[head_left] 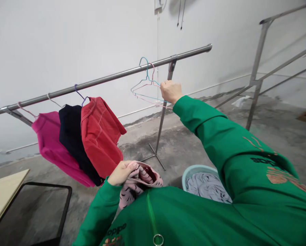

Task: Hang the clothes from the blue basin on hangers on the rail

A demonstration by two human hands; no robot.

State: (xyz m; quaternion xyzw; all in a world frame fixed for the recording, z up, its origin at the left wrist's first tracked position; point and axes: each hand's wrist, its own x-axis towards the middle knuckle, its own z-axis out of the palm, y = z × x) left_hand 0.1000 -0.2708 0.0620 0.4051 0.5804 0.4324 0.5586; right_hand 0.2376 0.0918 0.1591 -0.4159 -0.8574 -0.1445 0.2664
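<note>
Green sleeves frame both hands: left hand (pixel 122 172) clutches a pink patterned garment (pixel 140 182); right hand (pixel 170 91) grips wire hangers (pixel 146 89) on the rail (pixel 104 80).

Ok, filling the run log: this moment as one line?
left hand: holds pink garment | right hand: grips wire hangers | rail: three tops hung

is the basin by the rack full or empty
Not empty: the pale green basin holds crumpled grey cloth; how full, cannot tell, since a green sleeve hides part.

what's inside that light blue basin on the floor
The basin holds crumpled grey cloth with dark marks. The green sleeve covers its right side, and anything beneath the cloth is hidden.
</note>
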